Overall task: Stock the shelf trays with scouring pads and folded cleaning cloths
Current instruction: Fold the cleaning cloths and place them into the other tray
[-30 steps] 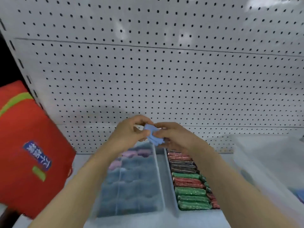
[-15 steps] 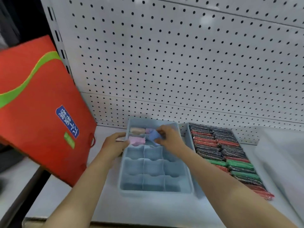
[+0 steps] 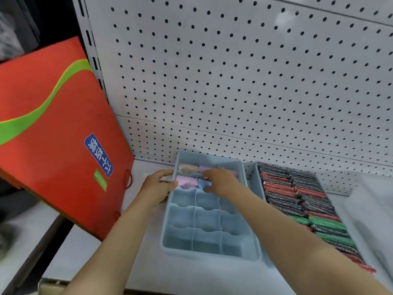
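— Since half a second ago, has the blue cloth [image 3: 203,184] gone down?

— Yes, it now sits in the middle cell of the second row of the divided tray [image 3: 251,250], where before it was held just above that spot. Right hand [image 3: 221,182] is over it, fingers closed on its top edge.

— And the other hand?

— Left hand [image 3: 158,188] wraps the tray's left rim, thumb lying over the wall against the pink cloth [image 3: 186,181] in the next cell to the left; it is clamped on the rim.

— What else is filled?

— Back row holds a beige cloth [image 3: 188,168] and another pink one [image 3: 204,169]. All rows nearer the person are bare.

— The pads?

— Scouring pads [image 3: 297,201], dark, red and green, pack the second tray just to the right. A red bag [image 3: 53,135] leans against the pegboard [image 3: 234,81] on the left
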